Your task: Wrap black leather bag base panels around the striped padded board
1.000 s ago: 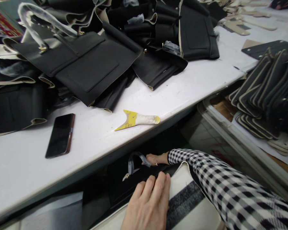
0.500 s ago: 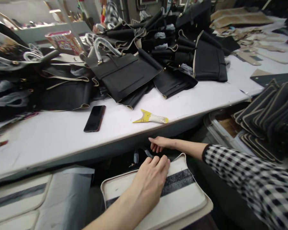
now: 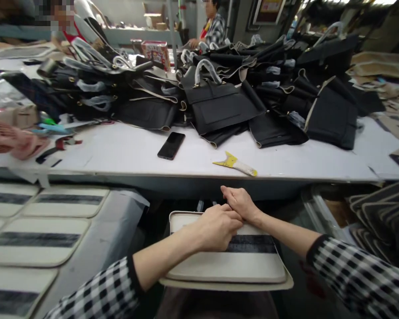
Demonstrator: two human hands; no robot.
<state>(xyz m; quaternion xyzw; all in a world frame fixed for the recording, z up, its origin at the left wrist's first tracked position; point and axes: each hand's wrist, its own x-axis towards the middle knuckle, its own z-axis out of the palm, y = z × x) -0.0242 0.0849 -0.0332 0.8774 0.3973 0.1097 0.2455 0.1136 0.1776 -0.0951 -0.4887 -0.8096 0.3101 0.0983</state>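
Note:
A cream bag panel (image 3: 226, 267) with a dark stripe (image 3: 252, 244) across it lies in front of me, on a slightly larger backing whose edge shows below. My left hand (image 3: 219, 227) rests over its far part, fingers curled and closed. Against those fingertips, at the panel's far right edge, is my right hand (image 3: 242, 204), also closed, thumb on top. What is pinched between the fingers is hidden. Just beyond, on the white table, lie a yellow-and-white scraper-like tool (image 3: 236, 164) and a black phone (image 3: 171, 145).
Black handbags (image 3: 219, 106) are heaped along the white table (image 3: 126, 155). More striped panels (image 3: 36, 239) lie at left on a grey-covered surface. At right stands a bin (image 3: 315, 208) beside stacked dark pieces (image 3: 382, 208). A pink fan (image 3: 13, 137) is far left; two people work behind.
The view has swung left. My right hand, apart from the left before, has come to the panel's far edge and meets my left hand there. The panel lies more level.

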